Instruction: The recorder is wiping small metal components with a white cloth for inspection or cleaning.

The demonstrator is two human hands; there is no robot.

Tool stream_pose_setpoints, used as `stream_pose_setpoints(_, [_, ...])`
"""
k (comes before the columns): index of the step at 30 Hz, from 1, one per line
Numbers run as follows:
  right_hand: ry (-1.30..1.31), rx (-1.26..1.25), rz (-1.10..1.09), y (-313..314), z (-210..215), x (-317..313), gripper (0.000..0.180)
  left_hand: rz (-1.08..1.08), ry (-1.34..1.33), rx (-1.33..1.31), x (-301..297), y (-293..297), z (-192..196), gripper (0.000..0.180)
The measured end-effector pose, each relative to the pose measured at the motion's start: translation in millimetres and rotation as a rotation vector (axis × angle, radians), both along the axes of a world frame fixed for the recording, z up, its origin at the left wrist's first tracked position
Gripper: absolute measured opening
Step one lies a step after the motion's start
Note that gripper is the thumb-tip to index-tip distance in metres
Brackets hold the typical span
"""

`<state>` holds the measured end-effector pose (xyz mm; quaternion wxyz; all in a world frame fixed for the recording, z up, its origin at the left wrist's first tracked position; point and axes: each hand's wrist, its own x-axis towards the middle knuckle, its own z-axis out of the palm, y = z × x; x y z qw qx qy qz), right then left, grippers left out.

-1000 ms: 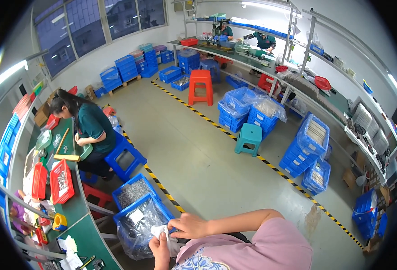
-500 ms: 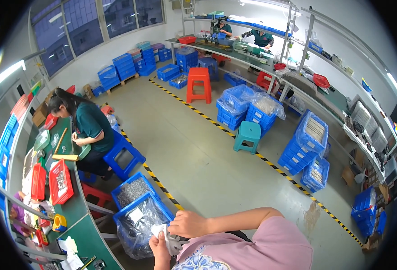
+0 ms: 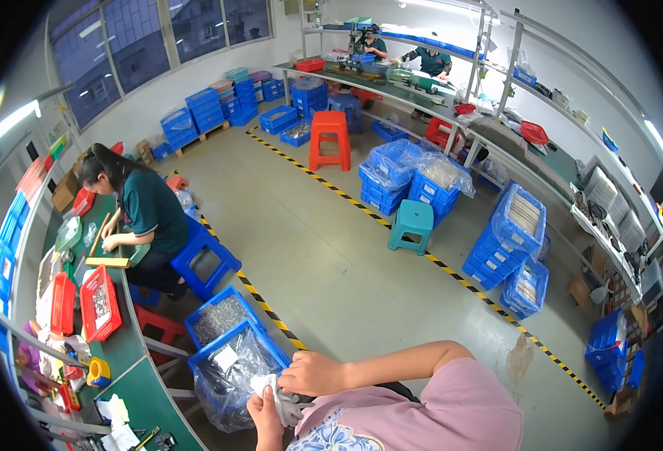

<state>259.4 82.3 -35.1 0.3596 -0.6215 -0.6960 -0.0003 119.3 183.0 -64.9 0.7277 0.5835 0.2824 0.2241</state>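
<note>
Close to my body, my left hand (image 3: pixel 265 415) pinches a crumpled white cloth (image 3: pixel 262 385), its thumb pressed on it. My right hand (image 3: pixel 310 373) is closed on the same cloth from the right, fingers bent down. A greyish part of the fabric bunches below the right hand; whether it is a glove or a rag I cannot tell. Just beyond the hands stands a blue bin (image 3: pixel 278 352) lined with a clear plastic bag, a white slip of paper on it. Behind that bin is another blue bin (image 3: pixel 191 325) filled with small grey pieces.
A green workbench (image 3: pixel 147 402) runs along the left, with red baskets (image 3: pixel 110 325) and a yellow tape roll (image 3: pixel 99 371). A co-worker (image 3: pixel 158 214) sits there on a blue stool (image 3: pixel 210 259). Stacked blue crates (image 3: pixel 489 263), a teal stool (image 3: pixel 411 224) and a red stool (image 3: pixel 330 139) stand beyond.
My hands keep their hold on the cloth with barely any shift. The seated co-worker's hands have moved forward onto the bench. The view has shifted very slightly.
</note>
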Motion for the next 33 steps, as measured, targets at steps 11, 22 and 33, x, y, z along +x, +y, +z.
stream_pose_setpoints(11, [1.521,-0.847,0.335,-2.4,-9.2,5.6,0.019,-0.109,0.034,0.403,0.5,-5.8,21.6,0.022])
stream_pose_setpoints(22, [1.462,-0.685,0.316,-2.7,-15.8,2.1,0.017,-0.132,-0.027,0.438,-0.5,-9.0,27.6,0.024])
stream_pose_setpoints(33, [0.499,-0.221,0.072,-6.1,9.3,-8.0,0.016,-0.013,-0.085,0.170,-0.8,-11.3,16.1,0.023])
